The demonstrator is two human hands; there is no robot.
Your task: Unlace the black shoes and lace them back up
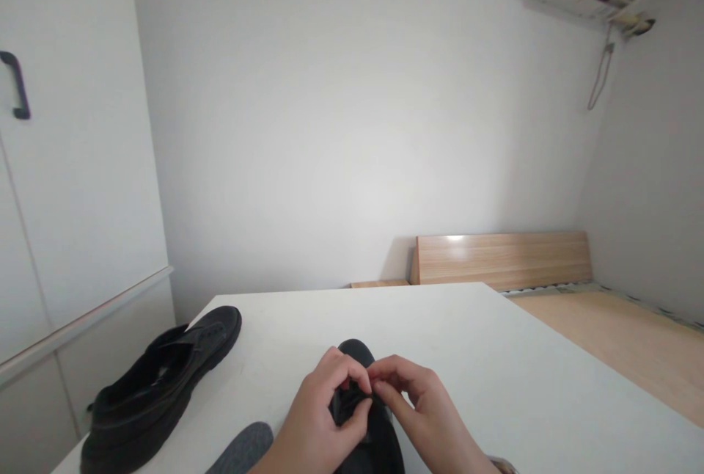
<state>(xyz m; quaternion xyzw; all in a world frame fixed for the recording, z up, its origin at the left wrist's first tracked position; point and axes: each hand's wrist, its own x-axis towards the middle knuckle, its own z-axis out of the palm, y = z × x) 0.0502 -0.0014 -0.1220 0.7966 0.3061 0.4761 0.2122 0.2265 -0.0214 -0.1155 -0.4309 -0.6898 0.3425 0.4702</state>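
Head view, the only one.

- Near shoe [357,351]: black, standing on the white table [495,356] at its front edge, rounded toe pointing away from us. We take it as our landmark.
- Left hand [316,415]: over the near shoe's lacing area from its left side. Fingers [341,367] curled tight, thumb and forefinger pinched on a dark strand we read as the lace [352,402].
- Right hand [423,404]: comes in from the near shoe's right side. Fingers [396,371] bent and closed, tips meeting the left hand's just above the lace. Both hands grip it; neither is open.
- Second shoe [165,386]: same black kind, well to the left of the near shoe, apart from it, close to the table's edge. No hand touches it. Its lacing is too dark to read.
- Grey cloth [245,448]: just left of the near shoe and nearer to us, perhaps a sleeve or knee. We cannot tell which.
- Far beyond the near shoe, to its right: a wooden board [500,257] leaning on the wall.

Progress, our judgement: the lace work on the near shoe is mid-course. We see no finished bow or knot, though the hands hide most of the eyelets, so how many are threaded is unclear. The second shoe looks untouched.
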